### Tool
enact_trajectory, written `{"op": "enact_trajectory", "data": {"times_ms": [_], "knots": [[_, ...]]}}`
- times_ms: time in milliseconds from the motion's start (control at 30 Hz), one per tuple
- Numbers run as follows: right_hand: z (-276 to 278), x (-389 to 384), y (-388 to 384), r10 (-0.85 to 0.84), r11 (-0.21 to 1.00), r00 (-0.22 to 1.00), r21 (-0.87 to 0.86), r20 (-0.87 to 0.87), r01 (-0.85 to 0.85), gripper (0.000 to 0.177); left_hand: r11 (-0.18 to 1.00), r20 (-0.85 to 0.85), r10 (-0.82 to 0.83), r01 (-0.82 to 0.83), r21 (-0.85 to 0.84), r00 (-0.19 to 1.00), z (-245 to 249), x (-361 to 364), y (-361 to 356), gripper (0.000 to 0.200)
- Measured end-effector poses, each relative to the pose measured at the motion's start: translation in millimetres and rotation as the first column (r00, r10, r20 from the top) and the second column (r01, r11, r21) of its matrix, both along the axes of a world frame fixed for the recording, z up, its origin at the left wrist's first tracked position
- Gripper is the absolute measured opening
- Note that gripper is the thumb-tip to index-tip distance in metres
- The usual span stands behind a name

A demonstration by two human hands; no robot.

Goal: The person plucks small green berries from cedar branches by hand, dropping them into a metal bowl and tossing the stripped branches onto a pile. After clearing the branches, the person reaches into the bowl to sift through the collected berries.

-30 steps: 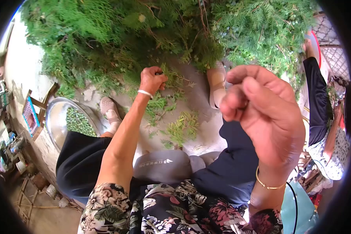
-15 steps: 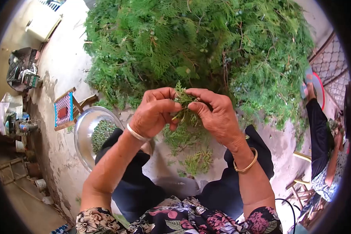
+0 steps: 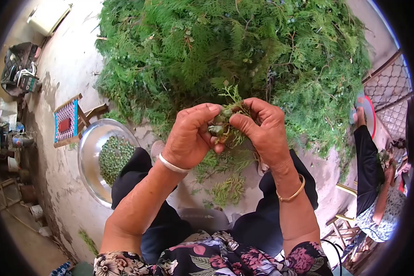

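A small green sprig [image 3: 233, 94] with round green cones [image 3: 218, 125] is between my two hands at the centre. My left hand [image 3: 191, 133], with a pale bangle at its wrist, is curled with its fingers round the cones. My right hand [image 3: 264, 131], a gold-coloured bangle below it, pinches the sprig between thumb and fingers. Beyond both hands rises a large heap of green branches [image 3: 225, 46]. A metal basin [image 3: 89, 158] at the left, by my knee, holds many small green cones [image 3: 115, 158]. Loose sprigs [image 3: 227, 191] lie on the ground below my hands.
A small woven stool [image 3: 66, 122] stands beside the basin. At the right edge sits another person [image 3: 384, 216] with dark trousers, near a wire-mesh panel [image 3: 388, 78] and a wooden chair. Assorted items and a black bag [image 3: 20, 69] line the left wall.
Cones now show between my left fingers, where the thumb covered the sprig before. My right hand has moved slightly right. The view has shifted, showing more of the basin's cones.
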State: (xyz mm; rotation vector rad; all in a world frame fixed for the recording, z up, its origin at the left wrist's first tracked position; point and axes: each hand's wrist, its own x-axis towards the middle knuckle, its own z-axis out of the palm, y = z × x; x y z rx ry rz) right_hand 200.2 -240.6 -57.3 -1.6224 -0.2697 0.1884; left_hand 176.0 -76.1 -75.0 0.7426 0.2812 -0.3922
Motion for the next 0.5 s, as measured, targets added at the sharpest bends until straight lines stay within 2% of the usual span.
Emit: {"op": "enact_trajectory", "data": {"times_ms": [133,200,300,333,400,500], "knots": [[-6.5,-0.5,3.2,0.018,0.999,1.0,-0.029,0.0,-0.018,0.011,0.999,0.065,-0.01,0.007,0.042,0.998,5.3,-3.4,7.5,0.018],[-0.6,-1.0,3.8,0.05,0.991,0.997,-0.127,0.067,-0.041,0.01,0.984,0.039,0.046,-0.052,0.172,0.998,11.2,-4.6,6.6,0.016],[-3.1,-1.2,5.3,0.048,0.991,0.997,-0.129,0.062,-0.039,0.01,0.979,0.064,0.03,-0.042,0.197,0.997,10.2,-3.9,8.8,0.015],[-3.4,-1.0,5.5,0.048,0.991,0.997,-0.129,0.062,-0.039,0.01,0.979,0.064,0.03,-0.042,0.197,0.997,9.6,-4.1,9.3,0.015],[-3.9,0.0,5.4,0.032,0.989,0.995,-0.147,0.099,-0.018,0.01,0.995,0.049,0.072,-0.076,0.07,0.996,8.6,-4.2,9.8,0.016],[-8.6,1.2,7.3,-0.005,0.989,0.995,-0.145,0.099,0.019,0.01,0.993,0.015,0.061,-0.062,0.104,0.998,10.4,-3.2,7.8,0.015]]}}
